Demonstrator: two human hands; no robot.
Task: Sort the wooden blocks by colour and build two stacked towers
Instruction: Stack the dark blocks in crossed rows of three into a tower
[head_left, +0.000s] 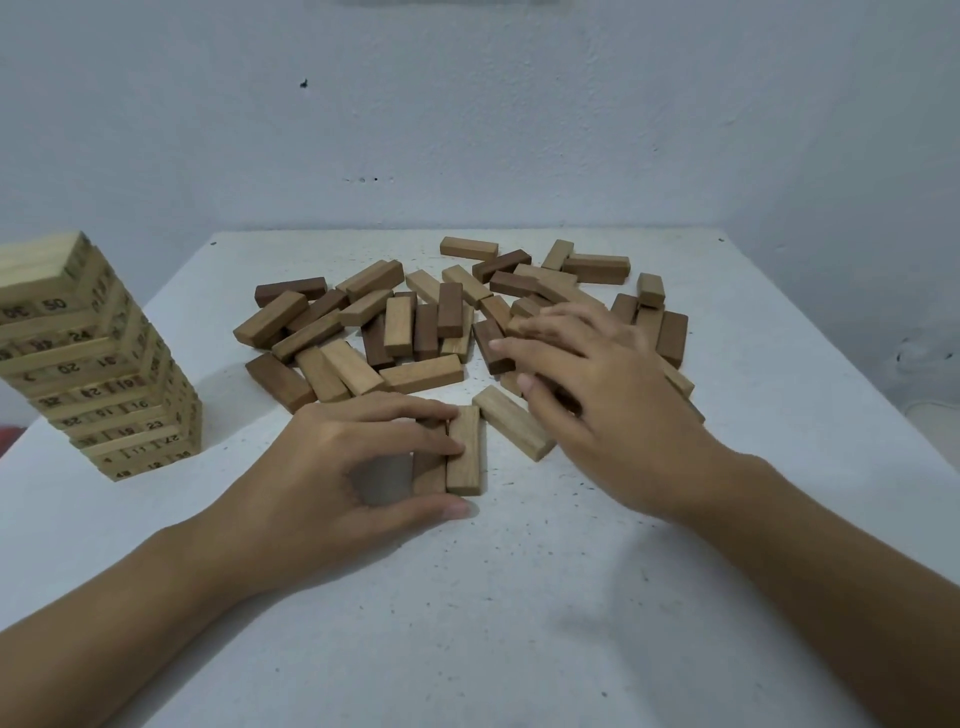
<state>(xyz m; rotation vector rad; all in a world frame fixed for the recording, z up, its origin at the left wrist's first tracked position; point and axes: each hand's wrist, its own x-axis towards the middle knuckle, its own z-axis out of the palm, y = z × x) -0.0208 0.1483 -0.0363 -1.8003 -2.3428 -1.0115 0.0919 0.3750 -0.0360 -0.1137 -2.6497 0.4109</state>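
Tan and dark-brown blocks (421, 374), pale black-numbered tower (104, 364), seemingly speckled white table (519, 597).

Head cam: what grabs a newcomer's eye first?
A scattered pile of light and dark brown blocks fills the middle of the white table, with a tall pale numbered tower at the left edge. Nearer the camera, the left hand pinches a short row of blocks laid side by side while the right hand rests on the pile.

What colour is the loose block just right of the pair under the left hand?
The block is light tan, plain wood; the head view shows it.
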